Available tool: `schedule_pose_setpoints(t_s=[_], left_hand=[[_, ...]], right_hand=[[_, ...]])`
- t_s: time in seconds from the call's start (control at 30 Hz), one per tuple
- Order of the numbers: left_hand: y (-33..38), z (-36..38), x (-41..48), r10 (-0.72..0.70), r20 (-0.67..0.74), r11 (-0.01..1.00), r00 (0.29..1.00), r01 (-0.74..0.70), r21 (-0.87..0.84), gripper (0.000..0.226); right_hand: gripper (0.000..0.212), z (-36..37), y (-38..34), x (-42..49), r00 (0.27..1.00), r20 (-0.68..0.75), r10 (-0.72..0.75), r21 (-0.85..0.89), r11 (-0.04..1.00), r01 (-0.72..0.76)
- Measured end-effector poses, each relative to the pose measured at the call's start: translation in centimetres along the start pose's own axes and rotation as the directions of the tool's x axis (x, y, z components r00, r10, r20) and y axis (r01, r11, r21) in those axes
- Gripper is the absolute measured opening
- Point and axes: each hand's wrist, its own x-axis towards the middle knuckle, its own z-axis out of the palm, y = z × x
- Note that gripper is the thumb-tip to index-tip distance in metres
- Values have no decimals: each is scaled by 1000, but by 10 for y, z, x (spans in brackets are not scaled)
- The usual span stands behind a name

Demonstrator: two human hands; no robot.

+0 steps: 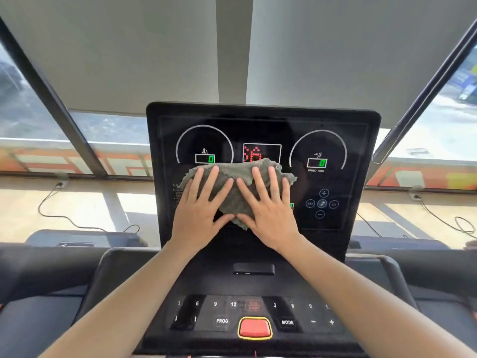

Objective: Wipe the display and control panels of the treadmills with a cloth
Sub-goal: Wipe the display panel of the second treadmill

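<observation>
Head view shows the left hand (200, 215) and right hand (268, 215) pressing a grey cloth (232, 195) flat against the lower middle of the treadmill display (263, 130), fingers straight and spread, gripping nothing. Soft and limp, the cloth likely bunches; broad palm pressure suits it better than pinching an edge.

Location: gym. Indicators: treadmill console (263, 125) with speed readout (317, 163) and red stop button (255, 328), a second machine (77, 239) alongside, both facing wide windows (31, 112).
</observation>
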Motion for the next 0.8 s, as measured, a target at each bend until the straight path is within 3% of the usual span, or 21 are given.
schedule_pose_setpoints(t_s=[0.2, 0.43, 0.8], left_hand=[[12, 24, -48, -104, 46, 992, 994, 107, -60, 82], [3, 23, -50, -108, 90, 991, 990, 114, -65, 78], [-61, -35, 41, -116, -64, 993, 991, 114, -26, 82]], right_hand=[[91, 23, -33, -39, 995, 79, 69, 38, 997, -72], [91, 21, -35, -31, 993, 100, 55, 34, 998, -59], [85, -41, -28, 83, 994, -105, -13, -3, 1000, 13]])
